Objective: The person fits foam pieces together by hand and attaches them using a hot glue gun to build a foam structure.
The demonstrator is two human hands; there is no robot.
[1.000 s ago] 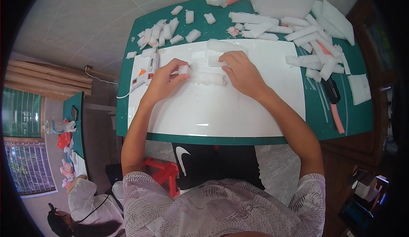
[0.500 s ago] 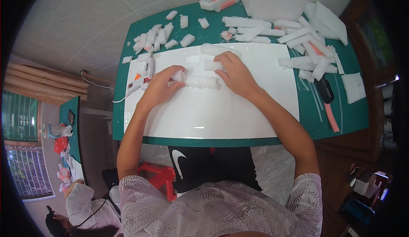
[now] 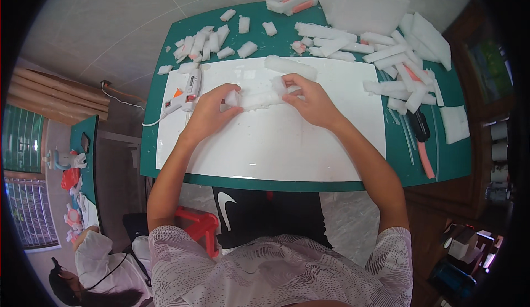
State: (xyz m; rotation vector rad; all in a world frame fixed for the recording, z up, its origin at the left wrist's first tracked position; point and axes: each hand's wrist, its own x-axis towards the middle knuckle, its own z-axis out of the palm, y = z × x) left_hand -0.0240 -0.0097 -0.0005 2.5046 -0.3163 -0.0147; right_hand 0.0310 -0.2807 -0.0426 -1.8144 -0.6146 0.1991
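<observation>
A white foam strip (image 3: pixel 259 100) lies lengthwise on the white board between my hands. At its left end, my left hand (image 3: pixel 207 112) pinches a small white foam block (image 3: pixel 232 98) between thumb and fingers. My right hand (image 3: pixel 313 102) grips another short foam piece (image 3: pixel 277 85) and holds it against the strip's right end. Whether these pieces are stuck together I cannot tell. Just behind them rests a loose foam strip (image 3: pixel 290 68).
A white glue gun (image 3: pixel 189 93) lies on the board's left side. Cut foam pieces (image 3: pixel 201 45) pile at the back left, longer strips (image 3: pixel 395 58) at the right. A black-handled cutter (image 3: pixel 419 123) lies right. A foam frame (image 3: pixel 292 0) sits at the back; a person (image 3: pixel 110 263) is far left.
My right hand has brought its short foam piece from behind the strip to the strip's right end. My left hand stays at the left end. The view has shifted slightly.
</observation>
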